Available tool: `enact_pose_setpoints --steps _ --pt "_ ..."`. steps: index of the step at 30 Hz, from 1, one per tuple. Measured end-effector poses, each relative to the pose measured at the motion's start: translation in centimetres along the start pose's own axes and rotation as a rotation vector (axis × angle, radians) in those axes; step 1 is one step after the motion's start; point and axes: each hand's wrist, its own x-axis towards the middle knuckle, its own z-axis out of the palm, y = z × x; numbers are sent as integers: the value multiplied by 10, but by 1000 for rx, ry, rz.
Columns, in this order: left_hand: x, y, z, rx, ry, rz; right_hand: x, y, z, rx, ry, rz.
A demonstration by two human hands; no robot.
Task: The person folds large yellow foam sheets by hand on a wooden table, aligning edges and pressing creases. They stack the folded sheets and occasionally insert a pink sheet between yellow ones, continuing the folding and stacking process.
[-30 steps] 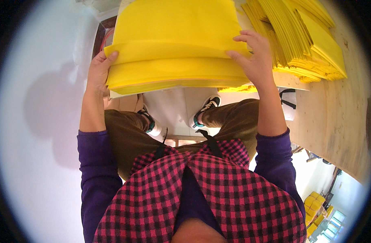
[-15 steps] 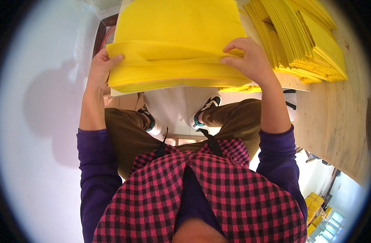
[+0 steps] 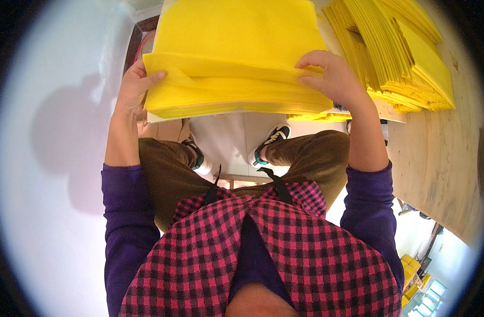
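Observation:
A stack of yellow cloth-like sheets [image 3: 236,31] lies before me, its near edge facing my knees. Along that edge the top yellow sheet [image 3: 221,67] is turned up in a loose fold with creases at its left. My left hand [image 3: 139,87] pinches the fold's left end, thumb on top and fingers tucked behind the edge. At the other end, my right hand [image 3: 334,79] curves thumb and forefinger around the fold, a little yellow showing between them. The remaining right fingers are hidden behind the hand.
To the right, piles of folded yellow pieces [image 3: 379,53] lie on a wooden table [image 3: 429,158]. A white wall [image 3: 57,158] stands close on my left. Below the stack my shoes [image 3: 271,142] rest on the floor, and more yellow bundles [image 3: 409,267] show far at lower right.
Both hands and the stack sit slightly farther right in view, the right hand most. The grip on the fold looks much the same.

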Motion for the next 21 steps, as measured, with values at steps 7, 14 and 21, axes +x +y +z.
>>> enact_pose_setpoints --steps 7,14,21 --pt "4 -2 -11 -30 -196 159 -8 -4 6 -141 64 -65" --pt "2 2 -10 -69 -296 201 7 2 0 -120 1 -1" --pt "3 5 -13 10 -123 25 25 18 -6 -52 -55 -1"
